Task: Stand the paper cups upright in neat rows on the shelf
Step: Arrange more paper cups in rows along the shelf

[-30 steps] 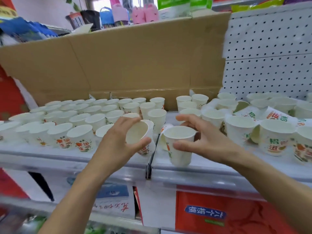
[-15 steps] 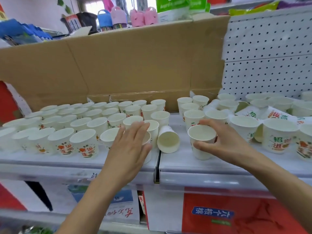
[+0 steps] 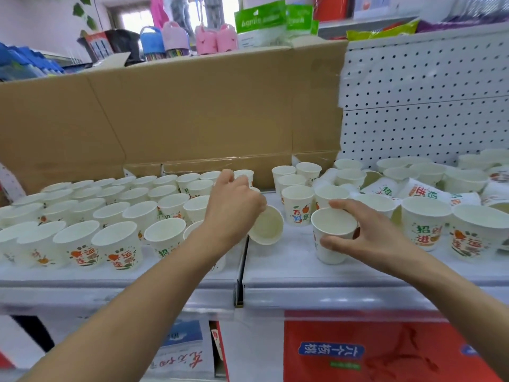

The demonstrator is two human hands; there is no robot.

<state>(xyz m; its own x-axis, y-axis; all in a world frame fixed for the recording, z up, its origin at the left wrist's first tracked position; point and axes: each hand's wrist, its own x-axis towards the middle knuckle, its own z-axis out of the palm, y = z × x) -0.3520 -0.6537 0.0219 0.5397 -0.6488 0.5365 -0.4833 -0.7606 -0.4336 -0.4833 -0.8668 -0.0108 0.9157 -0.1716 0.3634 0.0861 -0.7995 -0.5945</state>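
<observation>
While right hand (image 3: 366, 238) grips upright cup (image 3: 332, 224) | tipped cup (image 3: 267, 226) alongside (mouth outward) | left hand (image 3: 234, 205): fingers' hold unclear

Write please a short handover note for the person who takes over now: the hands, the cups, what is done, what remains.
Hands: the left hand curls over the cups by the shelf seam; what it holds is hidden. The right hand grips an upright cup on the shelf.
Done: the left cups stand in rows.
Remaining: a tipped cup beside the left hand; the right pile has cups lying down.
</observation>
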